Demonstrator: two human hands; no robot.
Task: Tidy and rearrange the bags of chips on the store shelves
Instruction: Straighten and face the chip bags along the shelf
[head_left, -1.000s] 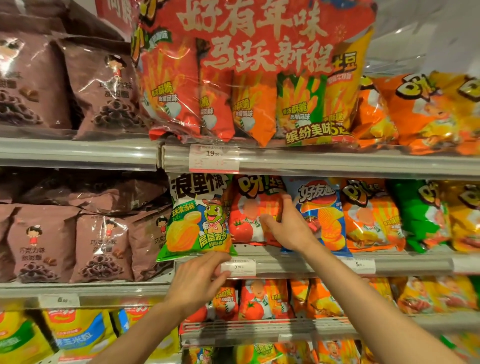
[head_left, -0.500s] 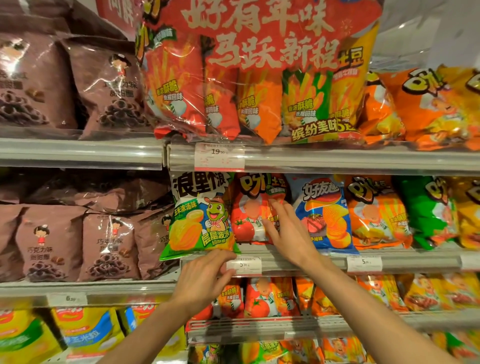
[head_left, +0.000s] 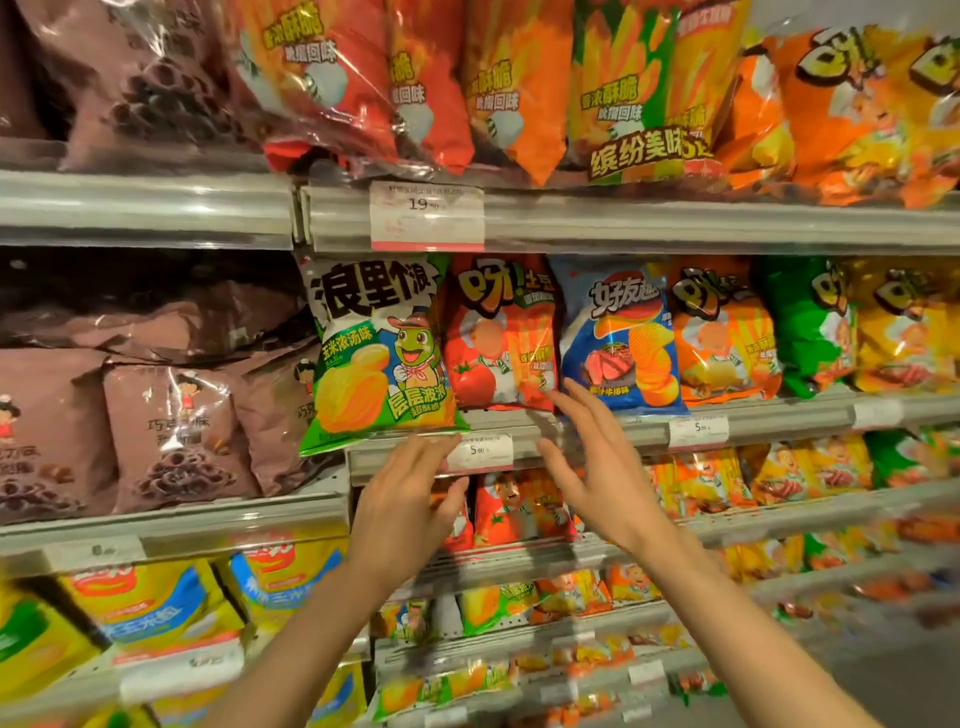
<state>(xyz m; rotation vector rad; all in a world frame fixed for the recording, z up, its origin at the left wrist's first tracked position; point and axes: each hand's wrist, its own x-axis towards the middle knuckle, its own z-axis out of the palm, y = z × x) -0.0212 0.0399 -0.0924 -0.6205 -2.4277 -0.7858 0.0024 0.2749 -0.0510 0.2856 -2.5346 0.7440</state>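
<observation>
Reaching up from the bottom edge, two bare hands hover before the middle shelf (head_left: 779, 415), neither gripping anything: the left hand (head_left: 405, 504) is open with fingers loosely curved, its fingertips at the price tag (head_left: 480, 451) on the shelf rail, and the right hand (head_left: 597, 478), at about 3 o'clock from it, is open with fingers spread, its tips just short of the red tomato bag (head_left: 498, 332). Six bag fronts stand along that shelf: a green frog bag (head_left: 374, 348) tilted with its lower corner hanging past the rail, the red tomato bag, a blue steak bag (head_left: 623, 338), an orange bag (head_left: 722, 332), a green bag (head_left: 805, 322) and a yellow bag (head_left: 904, 332) cut off by the frame at 3 o'clock. At 12 o'clock a large multipack (head_left: 519, 88) runs off the top, above a second price tag (head_left: 427, 215). At 9 o'clock, brown bags (head_left: 171, 426) overlap too much to count. Lower shelves toward 5 o'clock blur; their bags cannot be counted.
</observation>
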